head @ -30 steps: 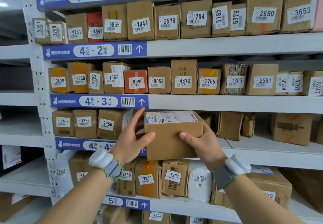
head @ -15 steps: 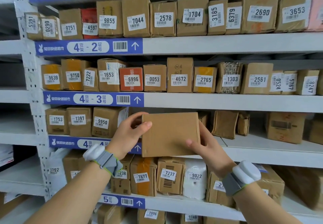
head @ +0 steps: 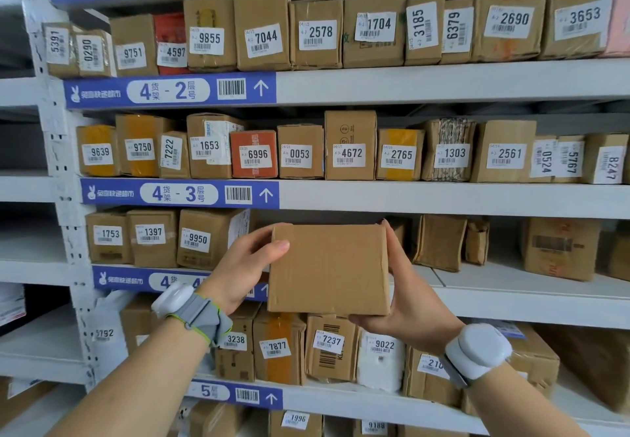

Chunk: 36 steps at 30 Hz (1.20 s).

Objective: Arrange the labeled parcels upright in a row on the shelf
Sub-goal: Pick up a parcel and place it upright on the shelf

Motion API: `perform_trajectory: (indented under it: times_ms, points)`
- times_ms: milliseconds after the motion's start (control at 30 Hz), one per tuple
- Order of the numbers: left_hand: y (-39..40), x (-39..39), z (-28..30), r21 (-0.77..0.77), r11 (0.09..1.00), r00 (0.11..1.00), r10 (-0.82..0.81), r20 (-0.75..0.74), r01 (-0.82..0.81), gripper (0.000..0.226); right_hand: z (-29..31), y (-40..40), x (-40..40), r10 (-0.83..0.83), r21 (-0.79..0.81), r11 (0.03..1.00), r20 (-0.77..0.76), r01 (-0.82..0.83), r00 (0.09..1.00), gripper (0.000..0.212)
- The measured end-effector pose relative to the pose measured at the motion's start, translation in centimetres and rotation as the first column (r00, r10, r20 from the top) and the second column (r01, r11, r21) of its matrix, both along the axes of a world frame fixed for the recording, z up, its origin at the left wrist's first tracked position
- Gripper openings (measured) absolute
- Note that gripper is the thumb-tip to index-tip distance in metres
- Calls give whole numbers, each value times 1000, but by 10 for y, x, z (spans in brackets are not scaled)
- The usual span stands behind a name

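Head view: a person holds a plain brown cardboard parcel w/ both hands, centre frame, in front of the 4th shelf. Left hand is clamped on its 9 o'clock edge, thumb across the face; right hand is clamped on the 3 o'clock edge & bottom corner. The near face shows no label, just creases. Step looks like placing: next move probably needs the parcel set upright in the gap at 3 o'clock of box 9950, label side out.

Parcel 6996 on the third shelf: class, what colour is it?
Orange-red parcel with a white label, seen in the head view.
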<state>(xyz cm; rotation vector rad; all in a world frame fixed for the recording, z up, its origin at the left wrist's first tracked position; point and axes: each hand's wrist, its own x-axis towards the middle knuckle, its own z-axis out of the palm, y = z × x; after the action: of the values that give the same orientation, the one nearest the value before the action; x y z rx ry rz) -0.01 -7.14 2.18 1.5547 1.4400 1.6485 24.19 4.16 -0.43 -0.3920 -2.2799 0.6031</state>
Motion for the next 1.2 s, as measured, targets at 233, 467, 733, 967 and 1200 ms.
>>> perform_trajectory:
  times_ms: [233, 467, 733, 967, 1200]
  points:
    - [2, -4, -4, 6, 1000, 1000, -30, -5, 30, 67, -2, 5, -1, -15, -19, 1000, -47, 14, 999, 134]
    - [-1, -4, -16, -9, 926, 920, -373, 118, 377, 118, 1, 11, 0, 27, -99, 994, -147, -42, 989, 121]
    - [10, -5, -20, 2, 980, 969, -199, 144, 201, 95, 12, 19, -6, 46, -319, 940, -235, -121, 971, 82]
    - [18, -1, -25, 11, 986, 958, -162, 236, 164, 100, 20, 16, -12, -37, -510, 852, -283, -118, 958, 48]
    - [22, 1, -23, 18, 993, 977, -114, 180, 113, 80, 16, 14, -13, -14, -524, 842, -259, -128, 966, 43]
